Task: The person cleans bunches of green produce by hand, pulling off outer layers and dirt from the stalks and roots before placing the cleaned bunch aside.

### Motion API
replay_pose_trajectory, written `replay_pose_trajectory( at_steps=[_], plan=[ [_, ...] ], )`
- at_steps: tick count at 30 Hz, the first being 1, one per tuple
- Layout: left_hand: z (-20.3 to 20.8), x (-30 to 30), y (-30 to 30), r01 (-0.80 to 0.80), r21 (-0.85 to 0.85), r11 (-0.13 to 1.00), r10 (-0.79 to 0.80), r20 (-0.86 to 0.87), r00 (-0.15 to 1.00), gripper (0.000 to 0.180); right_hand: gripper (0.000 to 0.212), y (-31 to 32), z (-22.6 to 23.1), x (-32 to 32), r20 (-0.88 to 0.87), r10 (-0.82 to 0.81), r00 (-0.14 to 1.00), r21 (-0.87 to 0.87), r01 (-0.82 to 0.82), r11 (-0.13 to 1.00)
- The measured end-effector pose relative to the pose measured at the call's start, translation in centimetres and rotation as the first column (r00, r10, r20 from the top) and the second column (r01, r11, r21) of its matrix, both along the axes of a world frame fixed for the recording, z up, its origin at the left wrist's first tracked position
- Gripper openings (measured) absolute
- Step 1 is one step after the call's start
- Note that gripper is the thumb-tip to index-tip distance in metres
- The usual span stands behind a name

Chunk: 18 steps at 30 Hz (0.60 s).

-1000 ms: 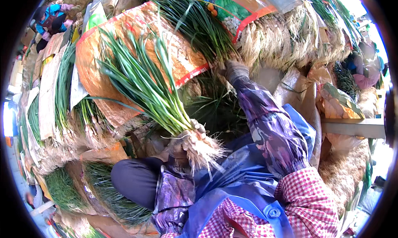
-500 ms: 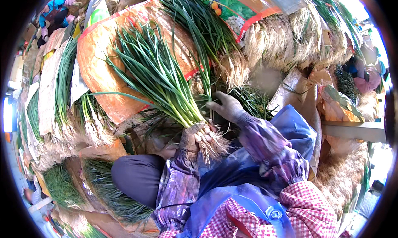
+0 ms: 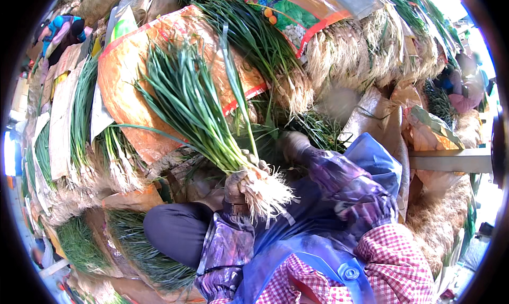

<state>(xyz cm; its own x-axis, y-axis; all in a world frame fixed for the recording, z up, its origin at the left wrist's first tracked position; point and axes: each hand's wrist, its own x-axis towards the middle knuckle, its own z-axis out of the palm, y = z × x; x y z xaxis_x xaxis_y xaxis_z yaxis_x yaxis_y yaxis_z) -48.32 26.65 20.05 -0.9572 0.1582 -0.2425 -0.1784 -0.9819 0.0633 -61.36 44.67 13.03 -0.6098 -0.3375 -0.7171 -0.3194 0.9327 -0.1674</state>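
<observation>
Clearly, we had our gloved left hand [image 3: 237, 183] closed around a bunch of green onions [image 3: 199, 116] just above its pale, stringy roots [image 3: 268, 194], holding it over our lap with the leaves fanning up and to the left. Our right hand [image 3: 295, 145], also gloved, sat just beside the bunch, among loose stalks behind it; we could not tell whether its fingers were curled on anything or simply resting there. A pale strap [image 3: 233, 84] ran along the leaves, and we could not tell whether it bound them.

We judged the grip to be the weak point: held only near the roots, the long leaves could splay and bend, and stalks at the edge could slide out and drop among the loose greens below. A hard squeeze could also bruise the white stems.

Around us, a large orange woven sack [image 3: 124, 92] lay flat behind the bunch, with a red stripe along its edge. Above it another sack [image 3: 289, 12] showed a printed picture of fruit and greenery, edged in red. More tied bundles with straw-coloured roots [image 3: 360, 49] were stacked at upper right, and brown paper bags [image 3: 424, 134] stood to the right. Another person in blue [image 3: 58, 31] crouched at far upper left.
</observation>
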Motion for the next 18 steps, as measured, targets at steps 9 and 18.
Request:
replay_pose_trajectory(
  at_steps=[9,18],
  plan=[
    [-0.7,-1.0,-0.3,0.243,0.009,0.97,-0.242,-0.022,0.97,0.062,0.031,2.4,5.0,-11.6,-0.585,-0.458,0.669,-0.334,0.315,0.888],
    [-4.4,0.1,-2.1,0.226,-0.29,0.93,-0.221,0.05,0.974,0.038,0.013,-1.6,10.9,4.5,-0.261,-0.069,0.963,-0.682,-0.134,0.719]
  ],
)
